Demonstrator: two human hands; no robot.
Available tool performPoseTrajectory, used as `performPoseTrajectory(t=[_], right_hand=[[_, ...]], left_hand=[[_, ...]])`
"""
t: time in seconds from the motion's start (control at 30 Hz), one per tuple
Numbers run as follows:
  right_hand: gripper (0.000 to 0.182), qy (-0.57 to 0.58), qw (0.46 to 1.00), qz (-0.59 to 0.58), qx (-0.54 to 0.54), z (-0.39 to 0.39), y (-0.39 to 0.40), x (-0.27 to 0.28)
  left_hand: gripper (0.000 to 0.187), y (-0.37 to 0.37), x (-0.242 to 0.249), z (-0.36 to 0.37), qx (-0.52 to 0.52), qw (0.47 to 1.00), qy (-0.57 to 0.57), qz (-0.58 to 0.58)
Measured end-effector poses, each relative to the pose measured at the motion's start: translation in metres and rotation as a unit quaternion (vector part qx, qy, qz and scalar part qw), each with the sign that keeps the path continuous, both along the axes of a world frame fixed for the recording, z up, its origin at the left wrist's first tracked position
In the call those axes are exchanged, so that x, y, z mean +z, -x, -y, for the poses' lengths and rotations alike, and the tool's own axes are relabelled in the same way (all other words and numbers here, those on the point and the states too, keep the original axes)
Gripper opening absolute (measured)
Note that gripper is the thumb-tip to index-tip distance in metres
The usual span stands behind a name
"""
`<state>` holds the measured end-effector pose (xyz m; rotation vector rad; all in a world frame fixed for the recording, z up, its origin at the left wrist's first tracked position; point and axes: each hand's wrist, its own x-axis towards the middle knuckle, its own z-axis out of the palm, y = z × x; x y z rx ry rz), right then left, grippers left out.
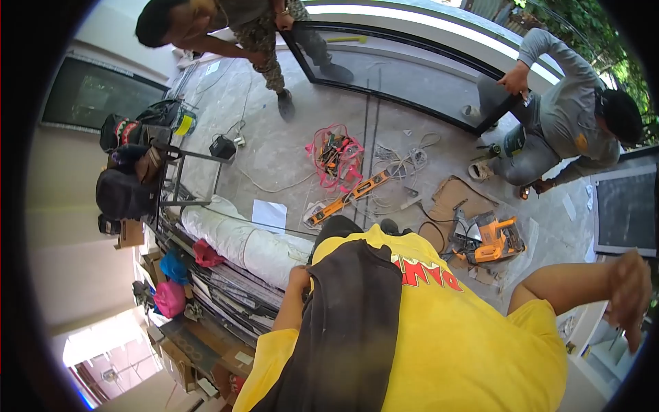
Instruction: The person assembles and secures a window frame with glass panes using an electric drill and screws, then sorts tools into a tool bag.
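My left hand [299,277] is low beside the dark cloth [353,309] over my yellow shirt [453,329], next to a long white wrapped roll [237,237]. Its fingers are mostly hidden. Out to the far right, my right hand [628,295] is raised, with loosely bent fingers apart and no object visible in it. Across the floor, two co-workers hold a black-framed glass panel [405,75] on its edge. One co-worker's hand [284,20] is at its left end; another's hand [515,79] grips the right end.
An orange spirit level [350,198] lies beside a pink bag of tools [336,158]. An orange-and-grey power tool [491,237] rests near cardboard [453,199]. Cables cross the tiles. Bags [130,185] and a metal stand [189,178] are at left, above stacked long strips [240,288].
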<state>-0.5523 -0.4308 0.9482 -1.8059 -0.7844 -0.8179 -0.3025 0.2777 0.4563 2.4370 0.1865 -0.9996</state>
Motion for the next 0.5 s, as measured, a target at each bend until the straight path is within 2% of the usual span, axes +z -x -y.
performPoseTrajectory(t=[0.03,0.07,0.1,0.13,0.17,0.2,0.23,0.27,0.3,0.33,0.43,0.5], right_hand=[[0.063,0.031,0.998,-0.033,-0.043,0.023,0.005,-0.015],[0.049,-0.1,0.965,-0.1,-0.221,0.076,0.005,-0.096],[0.053,-0.42,0.895,-0.147,-0.032,0.007,-0.088,-0.092],[0.045,-0.462,0.867,-0.184,0.001,0.02,-0.134,-0.154],[0.036,-0.585,0.754,-0.267,-0.136,0.024,-0.155,-0.237],[0.027,-0.583,0.709,-0.381,-0.112,0.022,-0.16,-0.33],[0.028,-0.463,0.581,-0.539,-0.397,-0.021,-0.146,-0.413],[0.028,-0.455,0.583,-0.544,-0.396,-0.011,-0.143,-0.425],[0.028,-0.417,0.577,-0.586,-0.387,-0.105,-0.111,-0.427],[0.027,-0.38,0.57,-0.626,-0.373,-0.144,-0.019,-0.429],[0.026,-0.286,0.52,-0.735,-0.329,-0.17,-0.014,-0.468],[0.026,-0.212,0.461,-0.807,-0.302,-0.179,0.021,-0.486]], left_hand=[[0.034,-0.01,0.025,0.017,0.006,0.999,0.018,0.035],[0.036,-0.017,0.039,0.031,0.066,0.997,0.044,-0.002],[0.036,-0.024,0.046,0.037,0.02,0.999,0.009,0.033],[0.036,-0.028,0.058,0.044,0.035,0.999,0.005,0.034],[0.036,-0.031,0.073,0.053,0.06,0.996,0.034,0.051],[0.035,-0.031,0.085,0.057,0.082,0.992,0.063,0.066],[0.035,-0.029,0.094,0.057,0.089,0.992,0.061,0.062],[0.033,-0.027,0.101,0.058,0.08,0.992,0.063,0.072],[0.032,-0.022,0.101,0.059,0.074,0.992,0.066,0.083],[0.032,-0.018,0.097,0.053,0.085,0.991,0.066,0.085],[0.036,-0.012,0.11,0.025,0.044,0.994,-0.017,0.096],[0.037,0.007,0.108,0.011,0.028,0.995,-0.064,0.075]])
